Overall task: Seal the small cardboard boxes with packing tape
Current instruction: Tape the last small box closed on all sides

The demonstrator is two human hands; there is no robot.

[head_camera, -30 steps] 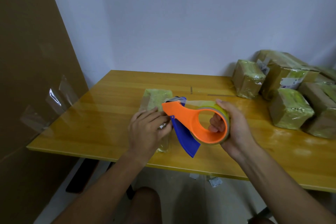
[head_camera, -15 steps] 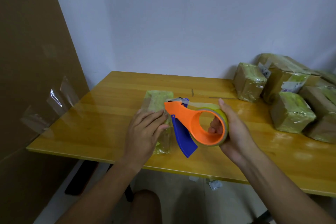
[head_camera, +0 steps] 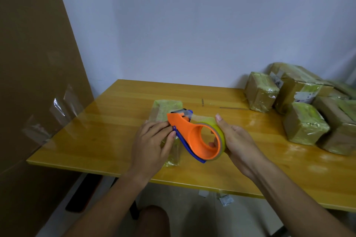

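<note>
A small cardboard box (head_camera: 166, 107), wrapped in yellowish clear tape, lies on the wooden table (head_camera: 115, 131) in front of me. My left hand (head_camera: 152, 143) rests on top of the box with its fingers laid flat, covering its near half. My right hand (head_camera: 234, 141) grips an orange and blue tape dispenser (head_camera: 192, 134) that carries a roll of tape (head_camera: 220, 136); fingers pass through the roll's core. The dispenser's blade end sits over the box beside my left fingertips, with a strip of tape drawn out there.
Several taped cardboard boxes (head_camera: 304, 125) are piled at the table's right back, against the wall. A big brown cardboard sheet (head_camera: 34, 82) with stuck tape scraps stands on the left. Paper scraps (head_camera: 224, 199) lie on the floor under the table's near edge.
The dispenser has tilted so its blade end now points up and left over the box. My left hand's fingers have flattened on the box. The camera has shifted slightly.
</note>
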